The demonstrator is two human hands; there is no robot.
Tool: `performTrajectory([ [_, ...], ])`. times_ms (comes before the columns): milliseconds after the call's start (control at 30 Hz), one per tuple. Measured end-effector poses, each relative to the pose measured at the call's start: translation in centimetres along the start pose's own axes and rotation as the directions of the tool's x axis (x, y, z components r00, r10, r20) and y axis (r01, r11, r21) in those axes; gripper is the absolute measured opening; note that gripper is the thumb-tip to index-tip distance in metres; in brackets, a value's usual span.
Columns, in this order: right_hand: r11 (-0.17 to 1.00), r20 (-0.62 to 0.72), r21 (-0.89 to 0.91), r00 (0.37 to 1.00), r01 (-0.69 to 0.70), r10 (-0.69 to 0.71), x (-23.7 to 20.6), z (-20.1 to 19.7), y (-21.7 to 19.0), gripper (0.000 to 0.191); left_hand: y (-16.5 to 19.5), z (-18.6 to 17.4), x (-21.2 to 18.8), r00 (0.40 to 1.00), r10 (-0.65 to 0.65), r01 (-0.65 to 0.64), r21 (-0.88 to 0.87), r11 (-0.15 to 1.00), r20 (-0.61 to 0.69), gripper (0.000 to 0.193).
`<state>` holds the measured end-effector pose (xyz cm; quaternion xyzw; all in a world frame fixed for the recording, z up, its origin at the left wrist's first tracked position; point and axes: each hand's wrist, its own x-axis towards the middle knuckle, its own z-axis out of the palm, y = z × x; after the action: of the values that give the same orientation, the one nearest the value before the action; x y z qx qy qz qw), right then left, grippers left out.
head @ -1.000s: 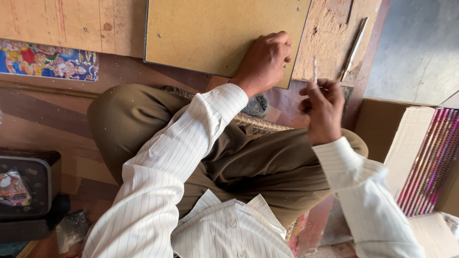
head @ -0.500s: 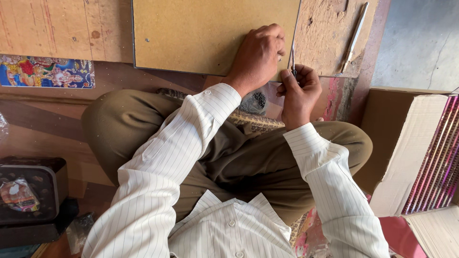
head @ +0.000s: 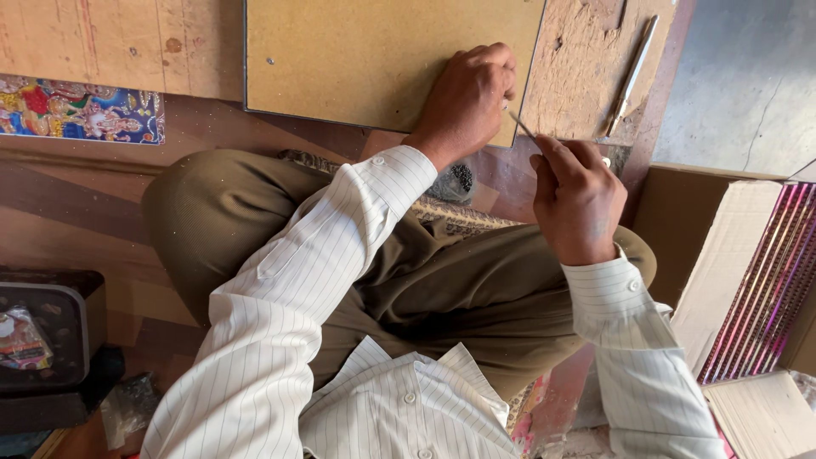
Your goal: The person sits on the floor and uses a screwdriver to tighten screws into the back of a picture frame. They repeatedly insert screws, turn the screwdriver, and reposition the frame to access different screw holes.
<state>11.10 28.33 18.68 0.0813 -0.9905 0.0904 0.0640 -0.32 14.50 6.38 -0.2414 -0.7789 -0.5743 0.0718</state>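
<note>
Left hand (head: 467,98): laid flat, fingers curled and closed, pressed down on the lower right corner of the board (head: 382,59); nothing is gripped inside it, the board is merely pinned.
Right hand (head: 578,200): closed around a thin metal tool (head: 520,125), which is pinched between thumb and fingers; the tool's tip is pointed up and left, towards the left hand's fingertips at the board's edge.
Board: a tan, flat sheet, laid on the worktop (head: 586,59); a small nail head is seen near its left edge. Its right edge is set just beside bare, chipped wood.
Worktop: rough and worn, with pale scraped patches to the right of the board.
Second tool (head: 631,76): a long, slim metal piece, left lying on the worktop, well apart from the board and above the right hand.
Picture (head: 81,110): a bright, many-coloured print, placed to the left, below the worktop's edge.
Sleeves: white with fine stripes, buttoned at both cuffs.
Legs (head: 255,221): crossed, clad in olive trousers, seen beneath both arms.
Box (head: 722,263): cardboard, open, at the right; pink and purple striped strips (head: 765,289) are stacked inside it.
Black tray (head: 42,340): set at the lower left, with a small packet held in it.
Floor (head: 748,76): grey, seen at the upper right.
</note>
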Motion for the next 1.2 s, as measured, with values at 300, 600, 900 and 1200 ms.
performTrajectory([
  [300,0.996,0.125,-0.084,0.992,0.020,-0.009,1.6,-0.1,0.0,0.013,-0.1,0.0,0.0,1.000,-0.020,0.020,-0.027,0.999,-0.002,0.014],
  [600,0.993,0.120,-0.099,0.991,0.072,-0.060,2.2,-0.4,-0.4,0.011,-0.2,0.5,0.0,1.000,-0.012,0.011,-0.026,1.000,-0.026,0.017],
  [900,0.993,0.129,-0.094,0.990,0.077,-0.065,2.2,-0.4,-0.3,0.011,-0.2,0.7,-0.1,1.000,-0.015,0.014,-0.020,1.000,-0.027,0.017],
  [1200,0.995,0.196,-0.038,0.977,0.089,-0.080,3.2,-0.4,0.3,0.009,-0.2,0.5,-0.1,0.999,-0.034,0.034,-0.033,0.999,-0.003,0.016],
])
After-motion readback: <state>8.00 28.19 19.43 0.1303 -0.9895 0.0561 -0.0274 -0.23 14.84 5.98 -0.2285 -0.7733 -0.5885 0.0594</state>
